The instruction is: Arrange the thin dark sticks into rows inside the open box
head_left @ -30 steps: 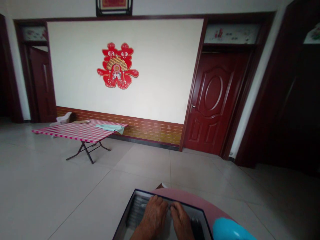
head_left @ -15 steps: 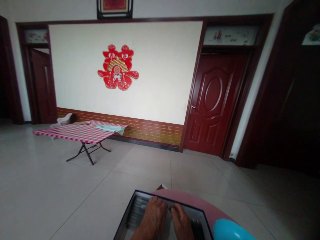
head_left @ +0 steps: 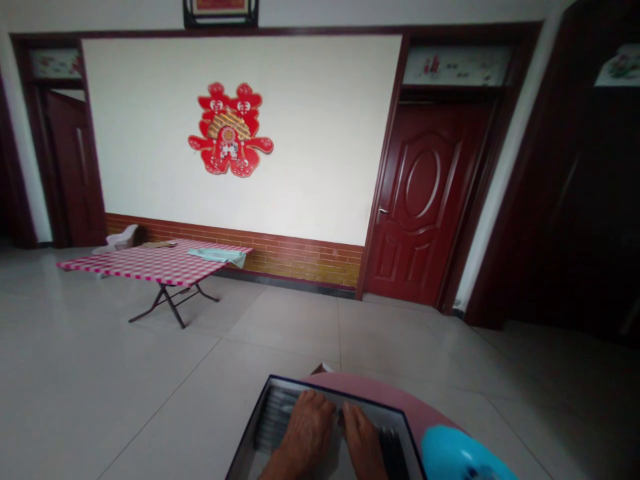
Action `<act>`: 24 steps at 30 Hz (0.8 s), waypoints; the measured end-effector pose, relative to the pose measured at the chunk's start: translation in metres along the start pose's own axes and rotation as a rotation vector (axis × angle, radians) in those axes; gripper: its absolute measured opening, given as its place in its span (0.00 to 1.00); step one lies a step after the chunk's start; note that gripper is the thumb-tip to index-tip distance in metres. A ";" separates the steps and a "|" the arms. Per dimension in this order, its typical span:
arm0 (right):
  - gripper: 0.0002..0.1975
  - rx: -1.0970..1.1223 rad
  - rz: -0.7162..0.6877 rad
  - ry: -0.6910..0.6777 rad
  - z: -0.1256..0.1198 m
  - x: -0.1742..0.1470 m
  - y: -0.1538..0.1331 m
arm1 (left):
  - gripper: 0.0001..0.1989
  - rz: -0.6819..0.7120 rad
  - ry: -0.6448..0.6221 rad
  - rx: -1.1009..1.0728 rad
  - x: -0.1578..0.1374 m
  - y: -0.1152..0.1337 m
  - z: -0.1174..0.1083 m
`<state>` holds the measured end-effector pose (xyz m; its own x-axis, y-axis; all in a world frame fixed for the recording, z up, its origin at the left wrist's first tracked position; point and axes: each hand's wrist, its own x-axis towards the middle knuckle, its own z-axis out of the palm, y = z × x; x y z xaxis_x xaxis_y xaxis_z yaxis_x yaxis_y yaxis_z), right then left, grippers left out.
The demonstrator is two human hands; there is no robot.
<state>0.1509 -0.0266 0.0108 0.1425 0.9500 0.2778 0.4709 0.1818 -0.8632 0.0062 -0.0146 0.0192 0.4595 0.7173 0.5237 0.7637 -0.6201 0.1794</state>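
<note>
A shallow, dark-rimmed box (head_left: 406, 437) lies low in front of me, and both hands are inside it. My left hand (head_left: 309, 427) is closed, its fingers curled near the far side. Just across from it, my right hand (head_left: 362, 437) is closed too, thumb and fingers together. A small dark thing shows between the two sets of fingertips, too small to name. Left of my hands lies a row of slim dark-grey sticks (head_left: 274, 417), blurred. More slim black pieces (head_left: 393, 450) lie at the right, partly covered by my right hand.
The box rests on a pink round surface (head_left: 350, 383). A bright blue plastic container (head_left: 453, 450), with something dark in it, stands at the right. Farther off are a folding table with a checked cloth (head_left: 155, 263), a white chair (head_left: 123, 238) and a red door (head_left: 423, 200).
The view has shifted slightly, and more of the blue container's inside shows. My hands stay close together in the box, with barely any movement.
</note>
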 end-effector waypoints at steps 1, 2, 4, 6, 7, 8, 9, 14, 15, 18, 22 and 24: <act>0.23 0.017 -0.017 0.006 -0.001 0.000 -0.001 | 0.10 -0.006 0.001 -0.006 0.000 -0.001 -0.001; 0.21 0.029 -0.039 0.008 -0.002 0.000 -0.002 | 0.10 -0.009 -0.001 -0.011 0.000 -0.002 -0.001; 0.18 0.040 -0.084 0.002 -0.001 -0.001 -0.002 | 0.09 -0.013 -0.016 -0.021 0.000 -0.003 0.000; 0.17 0.038 -0.106 -0.001 0.001 -0.001 -0.001 | 0.09 -0.010 -0.028 -0.023 0.000 -0.004 0.002; 0.18 0.030 -0.104 0.007 0.003 -0.001 0.000 | 0.09 -0.009 -0.027 -0.022 -0.001 -0.004 0.003; 0.19 0.017 -0.096 0.017 0.005 -0.001 0.001 | 0.09 -0.009 -0.022 -0.018 -0.001 -0.003 0.004; 0.20 0.000 -0.084 0.025 0.006 -0.001 0.003 | 0.09 -0.008 -0.018 -0.013 -0.002 -0.003 0.005; 0.24 -0.038 -0.028 -0.012 0.006 0.002 0.013 | 0.08 0.005 -0.015 -0.010 -0.001 -0.002 0.007; 0.24 -0.032 -0.026 -0.017 0.005 0.002 0.015 | 0.08 0.005 -0.015 -0.013 -0.001 -0.002 0.006; 0.22 -0.018 -0.043 -0.014 0.002 0.003 0.015 | 0.09 -0.002 -0.015 -0.019 0.001 -0.004 0.007; 0.21 -0.014 -0.097 -0.034 0.003 0.000 0.008 | 0.09 -0.002 -0.018 -0.023 -0.001 -0.007 0.012; 0.23 -0.046 -0.099 -0.020 0.006 -0.001 0.006 | 0.09 0.002 -0.012 -0.033 -0.003 -0.007 0.014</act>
<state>0.1487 -0.0250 0.0033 0.0758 0.9329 0.3521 0.5217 0.2638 -0.8113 0.0057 -0.0074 0.0050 0.4663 0.7199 0.5142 0.7477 -0.6313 0.2058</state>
